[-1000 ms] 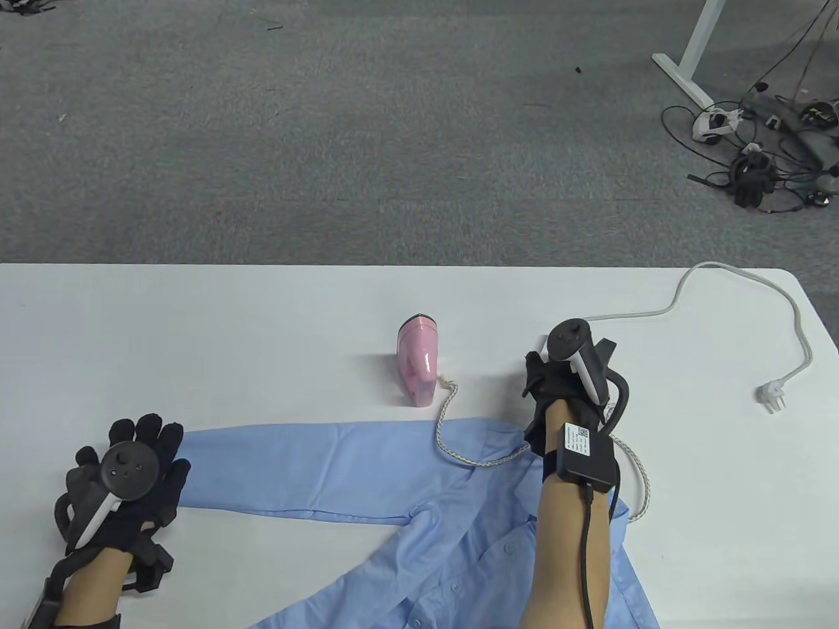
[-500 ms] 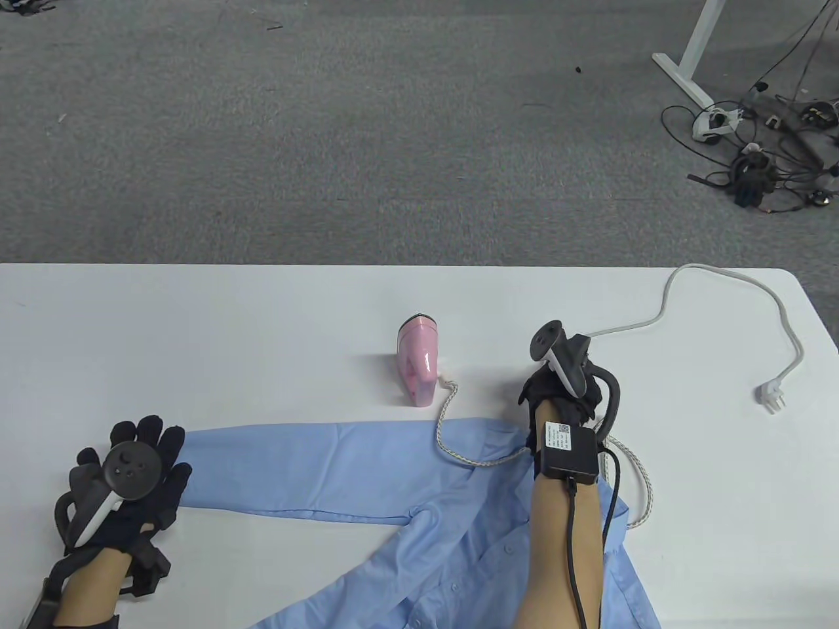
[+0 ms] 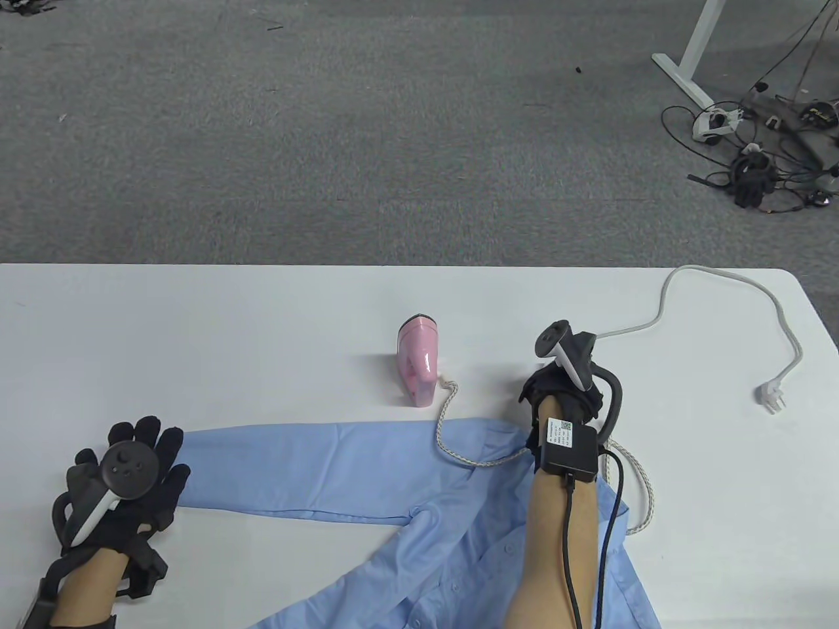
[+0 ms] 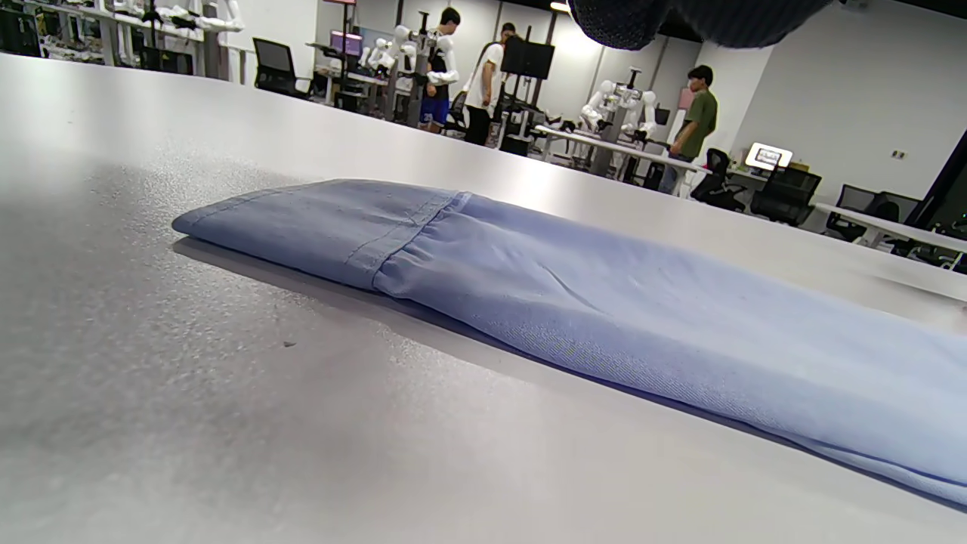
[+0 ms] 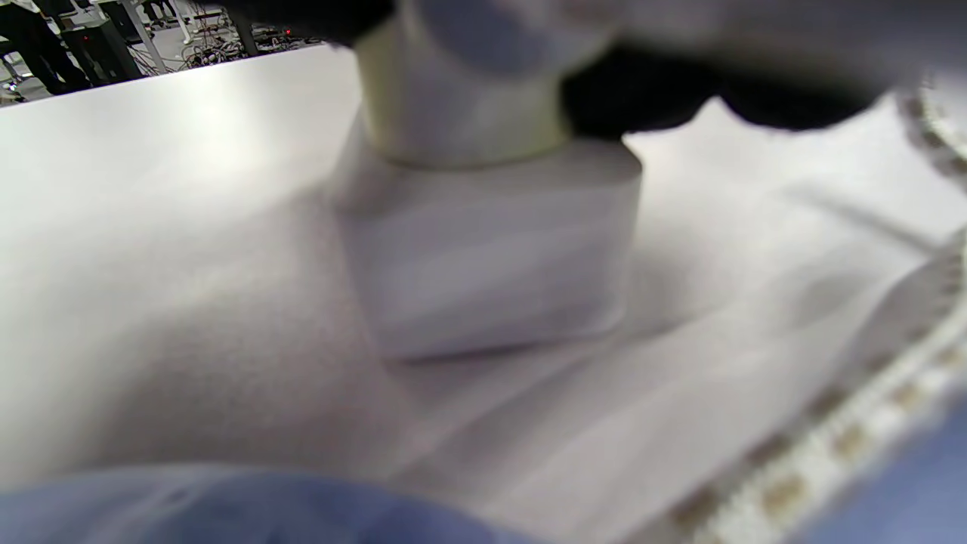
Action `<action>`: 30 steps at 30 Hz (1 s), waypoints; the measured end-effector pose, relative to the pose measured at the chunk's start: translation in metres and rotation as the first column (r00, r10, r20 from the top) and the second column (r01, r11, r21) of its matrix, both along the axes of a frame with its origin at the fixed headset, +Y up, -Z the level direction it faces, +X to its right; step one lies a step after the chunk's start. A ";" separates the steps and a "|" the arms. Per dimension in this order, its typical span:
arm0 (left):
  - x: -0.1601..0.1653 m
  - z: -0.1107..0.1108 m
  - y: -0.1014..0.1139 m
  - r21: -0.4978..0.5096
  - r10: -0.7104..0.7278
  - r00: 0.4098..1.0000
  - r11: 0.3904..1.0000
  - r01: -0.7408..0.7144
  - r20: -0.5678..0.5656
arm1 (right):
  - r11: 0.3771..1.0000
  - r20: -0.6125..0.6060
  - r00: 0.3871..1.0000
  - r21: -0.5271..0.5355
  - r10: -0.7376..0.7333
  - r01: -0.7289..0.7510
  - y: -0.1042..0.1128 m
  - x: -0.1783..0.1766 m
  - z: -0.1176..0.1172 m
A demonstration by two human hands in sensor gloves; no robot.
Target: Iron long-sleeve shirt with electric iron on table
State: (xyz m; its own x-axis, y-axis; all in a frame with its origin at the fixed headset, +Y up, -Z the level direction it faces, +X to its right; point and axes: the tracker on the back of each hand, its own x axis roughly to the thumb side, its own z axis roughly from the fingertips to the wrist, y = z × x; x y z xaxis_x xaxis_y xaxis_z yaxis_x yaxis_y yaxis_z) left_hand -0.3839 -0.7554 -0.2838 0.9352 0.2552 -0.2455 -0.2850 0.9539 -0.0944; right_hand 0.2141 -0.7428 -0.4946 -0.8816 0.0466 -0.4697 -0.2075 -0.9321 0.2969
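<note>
A light blue long-sleeve shirt [image 3: 341, 472] lies on the white table [image 3: 196, 327], one sleeve stretched to the left. My left hand [image 3: 147, 455] rests flat with spread fingers beside the sleeve's cuff [image 4: 317, 227]. A pink iron [image 3: 417, 363] stands behind the shirt, untouched. Its braided cord [image 3: 452, 449] runs over the shirt to my right hand [image 3: 557, 390]. In the right wrist view that hand's fingers [image 5: 642, 98] grip a white plug [image 5: 461, 91] sitting on a white socket block [image 5: 491, 257] on the table.
A white cable [image 3: 721, 275] loops from my right hand along the table's far right edge and ends in a loose plug [image 3: 768, 396]. Beyond the table is grey carpet with a desk leg [image 3: 688, 59] and tangled cables [image 3: 760, 164].
My right hand has pulled slightly back and its tracker has tilted. The white cable's loop has shifted left. My left hand has barely moved.
</note>
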 end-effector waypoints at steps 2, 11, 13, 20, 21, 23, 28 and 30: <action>0.001 0.000 -0.001 -0.003 -0.004 1.000 1.000 0.004 0.002 | 0.999 -0.026 0.999 0.001 0.038 -0.038 0.000 -0.004 -0.001; 0.001 0.001 -0.001 -0.014 -0.007 1.000 1.000 0.007 -0.002 | 0.999 -0.041 0.998 0.005 -0.053 0.053 -0.001 -0.001 -0.003; 0.001 0.001 0.000 -0.006 -0.005 1.000 1.000 0.005 0.001 | 0.999 -0.039 0.998 -0.009 -0.042 0.042 0.000 -0.001 -0.005; 0.006 0.003 0.006 0.042 0.010 0.999 0.999 -0.011 0.031 | 0.998 -0.063 0.996 0.006 0.063 -0.063 0.000 -0.007 0.004; 0.007 0.005 0.009 0.074 0.015 0.999 0.997 -0.017 0.036 | 0.996 -0.073 0.993 0.026 0.091 -0.090 0.007 -0.008 0.004; 0.011 0.008 0.014 0.127 0.018 0.998 0.992 -0.025 0.053 | 0.992 -0.035 0.992 0.042 0.121 -0.120 0.030 -0.013 0.008; 0.020 0.017 0.026 0.235 0.053 0.990 0.969 -0.082 0.130 | 0.896 -0.138 0.990 0.442 0.010 0.052 0.098 -0.045 0.045; 0.024 0.020 0.029 0.254 0.069 0.982 0.960 -0.113 0.176 | 0.874 -0.231 0.973 0.477 0.018 0.097 0.115 -0.063 0.067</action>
State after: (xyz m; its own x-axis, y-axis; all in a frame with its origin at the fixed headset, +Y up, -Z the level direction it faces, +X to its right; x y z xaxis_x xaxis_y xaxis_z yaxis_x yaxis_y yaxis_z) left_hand -0.3601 -0.7262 -0.2635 0.9268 0.3756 -0.0043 -0.3732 0.9220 0.1028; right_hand 0.1510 -0.6274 -0.4274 -0.9520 0.2530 -0.1722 -0.2297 -0.9625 -0.1445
